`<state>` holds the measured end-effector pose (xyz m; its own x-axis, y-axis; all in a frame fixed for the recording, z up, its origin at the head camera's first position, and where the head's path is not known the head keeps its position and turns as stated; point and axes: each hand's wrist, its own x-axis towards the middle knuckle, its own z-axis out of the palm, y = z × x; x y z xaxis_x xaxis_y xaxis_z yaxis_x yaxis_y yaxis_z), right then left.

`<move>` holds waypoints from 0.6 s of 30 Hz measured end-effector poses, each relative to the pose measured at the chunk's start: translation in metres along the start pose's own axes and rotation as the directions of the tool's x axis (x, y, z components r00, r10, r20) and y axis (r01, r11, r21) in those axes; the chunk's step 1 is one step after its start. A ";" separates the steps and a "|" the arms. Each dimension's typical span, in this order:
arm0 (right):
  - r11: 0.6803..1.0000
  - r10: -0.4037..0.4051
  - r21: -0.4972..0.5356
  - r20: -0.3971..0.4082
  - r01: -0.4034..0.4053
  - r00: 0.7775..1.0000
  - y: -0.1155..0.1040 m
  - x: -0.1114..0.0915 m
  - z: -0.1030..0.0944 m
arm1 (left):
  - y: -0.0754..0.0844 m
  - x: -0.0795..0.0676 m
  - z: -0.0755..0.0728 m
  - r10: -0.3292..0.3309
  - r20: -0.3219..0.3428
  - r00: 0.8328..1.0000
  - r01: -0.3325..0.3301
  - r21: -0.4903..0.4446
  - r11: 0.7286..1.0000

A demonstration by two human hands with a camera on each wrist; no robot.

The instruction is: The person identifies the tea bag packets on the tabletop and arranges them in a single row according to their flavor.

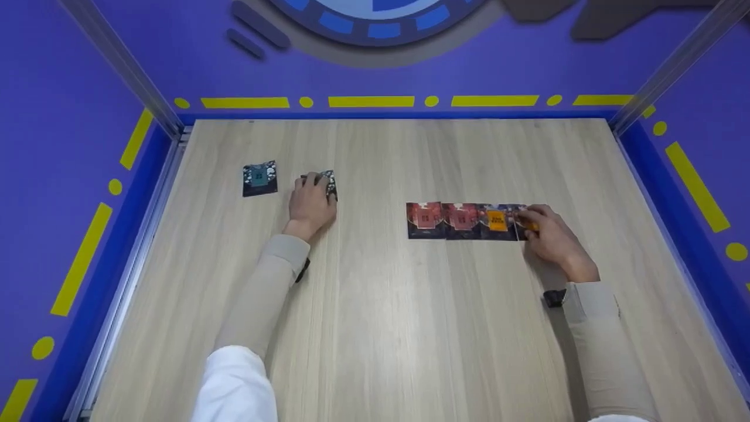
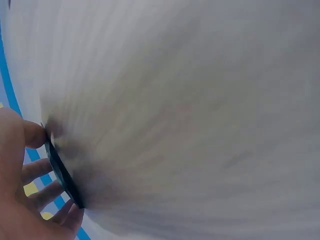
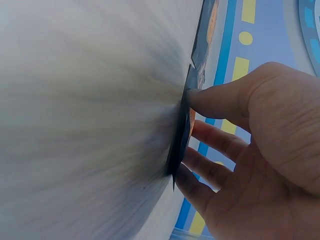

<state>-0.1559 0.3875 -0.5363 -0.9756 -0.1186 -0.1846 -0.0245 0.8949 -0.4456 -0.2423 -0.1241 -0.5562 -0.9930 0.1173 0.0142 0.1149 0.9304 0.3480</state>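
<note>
My left hand holds a dark green sachet on the table, covering most of it. In the left wrist view the thumb and fingertips are at opposite ends of this sachet. Another green sachet lies flat to its left. On the right, my right hand grips an orange-labelled sachet between thumb and fingers, at the right end of a row. Beside it in the row lie a second orange sachet and two red sachets, edges close together or slightly overlapping.
The wood-grain table is enclosed by a blue back wall and blue side walls with yellow dashes. Metal posts stand at the back corners. A dark band sits at the right wrist.
</note>
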 end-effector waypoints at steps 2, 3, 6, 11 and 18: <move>1.000 -0.001 0.000 0.001 0.001 1.000 0.001 0.000 0.000 | 0.003 -0.002 0.001 0.005 -0.002 1.000 -0.005 0.007 1.000; 1.000 -0.002 0.000 0.001 0.002 1.000 0.001 0.000 0.001 | 0.004 -0.003 0.001 0.008 0.002 1.000 -0.008 0.009 1.000; 1.000 0.005 -0.003 0.003 -0.005 1.000 0.001 0.001 0.001 | 0.008 -0.007 0.003 0.017 0.010 1.000 -0.018 0.010 1.000; 1.000 0.015 0.002 0.004 -0.015 1.000 0.001 0.001 0.001 | 0.012 -0.013 0.006 0.037 -0.005 0.999 -0.037 0.002 0.999; 1.000 -0.016 0.001 -0.001 0.016 1.000 0.001 0.000 -0.001 | 0.021 -0.019 0.007 0.044 0.012 0.999 -0.045 0.028 0.999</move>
<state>-0.1561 0.3890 -0.5363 -0.9753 -0.1324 -0.1767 -0.0397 0.8925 -0.4493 -0.2209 -0.1040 -0.5555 -0.9865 0.1626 0.0185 0.1599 0.9338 0.3202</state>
